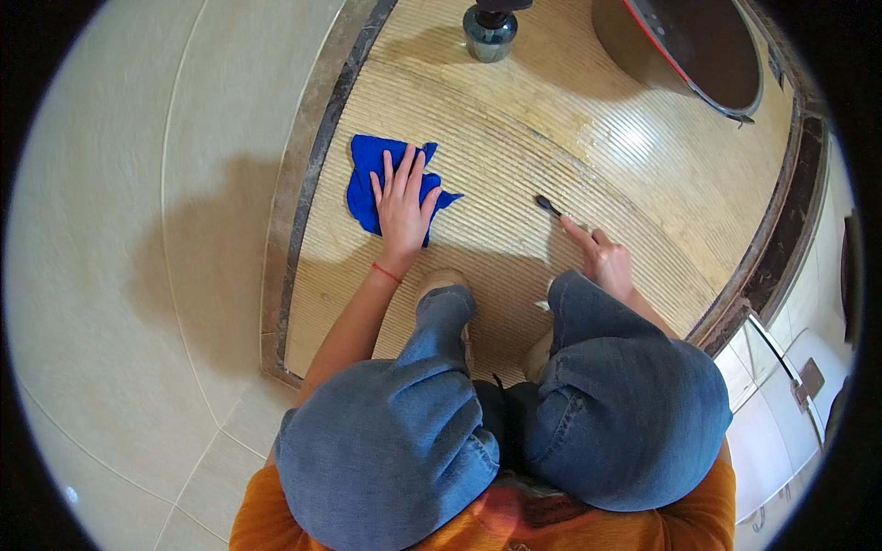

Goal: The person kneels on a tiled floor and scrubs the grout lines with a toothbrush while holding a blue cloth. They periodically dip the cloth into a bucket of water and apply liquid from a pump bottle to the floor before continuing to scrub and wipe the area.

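Note:
A blue cloth (365, 186) lies spread on the ribbed tile floor (475, 158). My left hand (403, 203) rests flat on top of it, fingers spread and pointing away from me. On the right, my right hand (606, 262) grips a small black brush (544, 202), which looks like a toothbrush. My index finger stretches along its handle. The dark brush head is low at the ribbed surface, though whether it touches cannot be told. Most of the handle is hidden by my fingers. Wet, shiny patches show on the floor beyond the brush.
A bottle with a black pump top (490, 34) stands on the floor at the top. The large bucket (648, 48) with a red rim stripe is at the upper right. A dark stone border (313, 179) edges the left side; a dark metal track (778, 227) runs along the right.

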